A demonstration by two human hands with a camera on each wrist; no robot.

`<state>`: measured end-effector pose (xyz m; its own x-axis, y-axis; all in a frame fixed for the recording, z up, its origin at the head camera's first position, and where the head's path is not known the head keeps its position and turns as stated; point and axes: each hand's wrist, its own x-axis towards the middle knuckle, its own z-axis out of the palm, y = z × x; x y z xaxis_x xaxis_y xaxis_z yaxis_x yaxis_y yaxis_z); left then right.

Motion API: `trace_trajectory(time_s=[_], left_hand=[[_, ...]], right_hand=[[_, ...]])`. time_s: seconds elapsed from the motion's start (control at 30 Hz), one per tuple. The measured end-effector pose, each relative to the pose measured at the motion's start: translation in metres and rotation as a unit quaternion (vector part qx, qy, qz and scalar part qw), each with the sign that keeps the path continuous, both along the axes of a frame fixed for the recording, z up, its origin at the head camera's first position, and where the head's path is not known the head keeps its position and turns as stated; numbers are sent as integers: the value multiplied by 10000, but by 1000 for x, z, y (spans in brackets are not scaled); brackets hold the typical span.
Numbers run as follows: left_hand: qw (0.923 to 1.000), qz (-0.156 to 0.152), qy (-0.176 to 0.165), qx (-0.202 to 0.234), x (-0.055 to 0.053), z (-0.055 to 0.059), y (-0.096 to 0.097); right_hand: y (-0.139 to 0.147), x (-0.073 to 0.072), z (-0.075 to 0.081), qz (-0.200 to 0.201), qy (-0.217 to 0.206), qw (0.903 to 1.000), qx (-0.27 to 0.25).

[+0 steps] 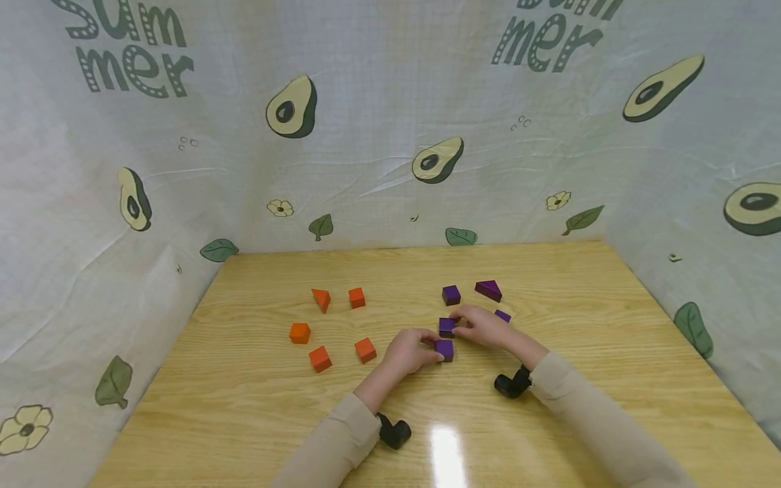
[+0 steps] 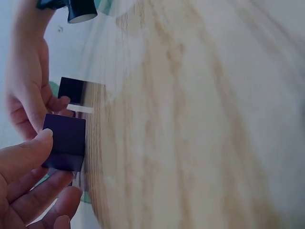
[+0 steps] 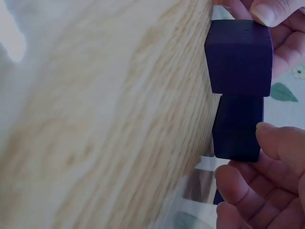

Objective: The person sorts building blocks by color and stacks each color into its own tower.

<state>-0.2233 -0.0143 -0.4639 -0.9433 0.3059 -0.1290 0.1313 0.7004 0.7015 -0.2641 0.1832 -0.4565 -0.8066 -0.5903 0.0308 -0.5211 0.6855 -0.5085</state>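
Observation:
My left hand (image 1: 410,352) pinches a purple cube (image 1: 445,350) on the wooden table, thumb on one face and fingers beside it, as the left wrist view shows. Just behind it, a second purple cube (image 1: 447,327) is between the thumb and fingers of my right hand (image 1: 485,327). Seen from the right wrist, the left hand's cube (image 3: 238,59) lines up close against the right hand's darker cube (image 3: 237,131). Another purple cube (image 1: 502,316) is partly hidden behind the right hand. Farther back lie a purple cube (image 1: 451,295) and a purple triangular block (image 1: 489,291).
To the left, several orange blocks lie spread out: cubes such as the one (image 1: 365,350) nearest my left hand, and a triangular block (image 1: 321,299). A printed cloth (image 1: 366,203) hangs behind the table (image 1: 244,407). Black wrist cameras (image 1: 395,434) sit below both hands.

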Motion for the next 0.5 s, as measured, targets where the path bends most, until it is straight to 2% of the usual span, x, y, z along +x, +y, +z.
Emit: trace_trajectory(time_s=[0.33, 0.5], left_hand=[[10000, 59, -22, 13, 0, 0, 1], [9999, 121, -28, 47, -1, 0, 1]], right_hand=[[18, 12, 1, -104, -52, 9999, -2], [24, 14, -1, -6, -260, 9996, -93]])
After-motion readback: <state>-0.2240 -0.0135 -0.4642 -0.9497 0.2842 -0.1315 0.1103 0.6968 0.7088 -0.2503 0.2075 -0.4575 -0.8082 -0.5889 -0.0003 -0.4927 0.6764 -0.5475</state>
